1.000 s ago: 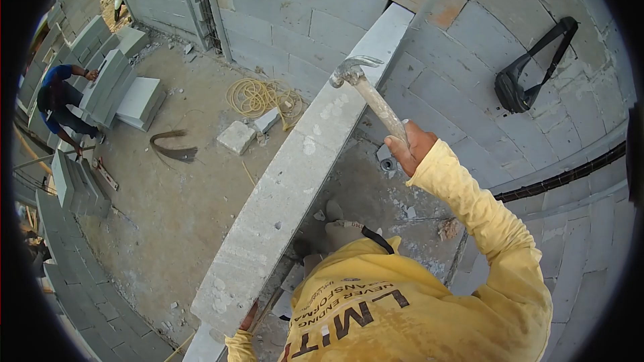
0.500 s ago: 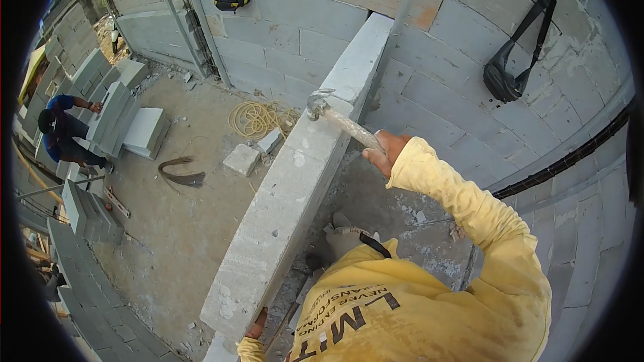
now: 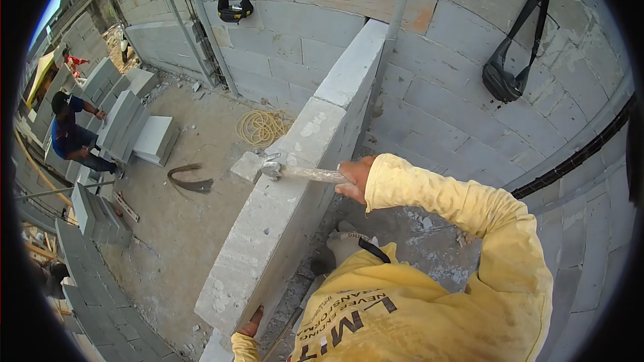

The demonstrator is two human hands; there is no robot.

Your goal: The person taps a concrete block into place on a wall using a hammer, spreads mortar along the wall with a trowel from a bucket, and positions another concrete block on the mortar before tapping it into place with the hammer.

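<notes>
My right hand is closed around the handle of a claw hammer. The hammer's metal head is over the top of a long grey concrete block on the wall; whether it touches is hard to tell. Low in the view, my left hand rests against the near right side of that block, its fingers laid along the face and partly hidden. Beyond it, another block continues the row up to the back wall. Both of my sleeves are yellow.
A co-worker in dark blue stands by stacked blocks at left. Coiled yellow hose, a bundle of bristles and a broken block piece lie on the floor. A black bag hangs on the right wall.
My right hand and the hammer have moved down and left along the block, toward me. My left hand stays at the block's near end. The co-worker has straightened up somewhat.
</notes>
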